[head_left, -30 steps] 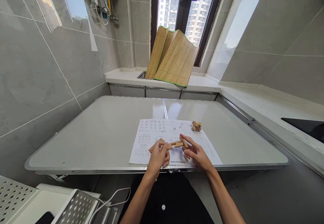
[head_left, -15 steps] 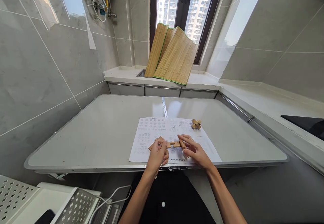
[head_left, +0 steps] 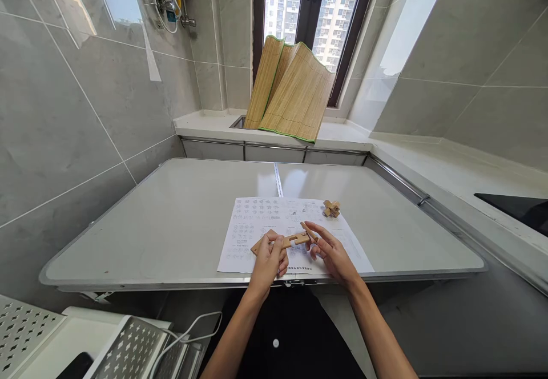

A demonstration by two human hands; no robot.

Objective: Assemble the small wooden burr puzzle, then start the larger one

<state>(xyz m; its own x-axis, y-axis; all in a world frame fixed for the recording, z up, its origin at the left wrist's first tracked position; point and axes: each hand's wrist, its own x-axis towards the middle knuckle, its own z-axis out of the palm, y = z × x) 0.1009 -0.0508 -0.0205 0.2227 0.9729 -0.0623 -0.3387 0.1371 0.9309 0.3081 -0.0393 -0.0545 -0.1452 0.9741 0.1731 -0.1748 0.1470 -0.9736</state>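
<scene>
Room: tiled kitchen corner, white folding table (head_left: 171, 219) under a window (head_left: 312, 8).
Wooden bar: notched puzzle piece (head_left: 295, 239) held just above the printed sheet, near the table's front edge, at 6 o'clock from the table centre.
Left hand (head_left: 268, 262): fingers curled, pinching the bar's left end.
Right hand (head_left: 331, 256): fingers stretched, tips gripping the bar's right end and a short cross piece there.
Instruction sheet (head_left: 257, 225): flat under both hands, covered in small diagrams.
Assembled wooden knot (head_left: 331, 208): on the sheet's far right corner, 1 o'clock from the bar, well apart.
Bamboo mat (head_left: 291, 93): leaning on the window, 12 o'clock.
</scene>
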